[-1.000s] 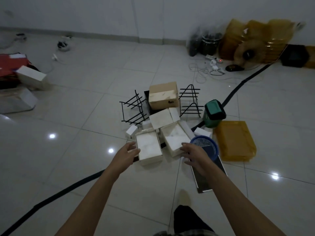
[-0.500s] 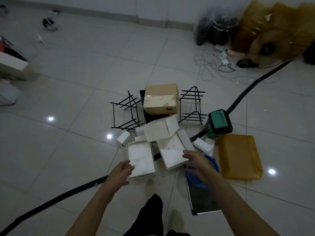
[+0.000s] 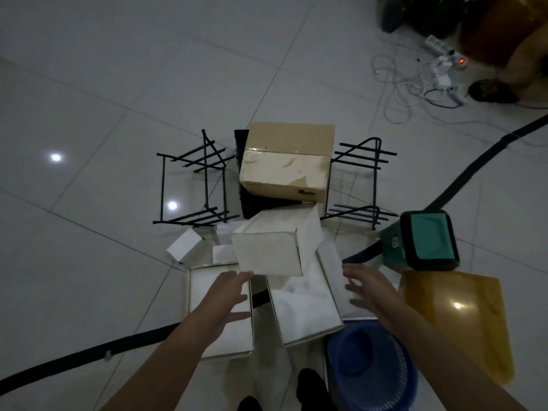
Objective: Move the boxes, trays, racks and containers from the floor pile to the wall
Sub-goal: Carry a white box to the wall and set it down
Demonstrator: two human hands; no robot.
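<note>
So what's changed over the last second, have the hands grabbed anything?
Both hands have reached forward: left hand over the near white tray, right hand past the blue basket, nearing the tilted white box, open, gripping nothing. The cardboard box and wire racks lie as before.

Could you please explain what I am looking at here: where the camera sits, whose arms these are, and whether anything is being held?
There is no machine here. A person wears one wide-angle camera on the head, looking forward and down, so the two bare arms coming in from the bottom edge are their own. The left hand and right hand are both open with fingers spread. They seem to reach for the upper white box, and neither holds anything. On the tiled floor lies a pile: a cardboard box flanked by the left rack and the right rack, both of black wire. Nearer are the left flat box, the middle flat box, a green container, a blue basket and an amber tray. All of it is to go to the wall.
</note>
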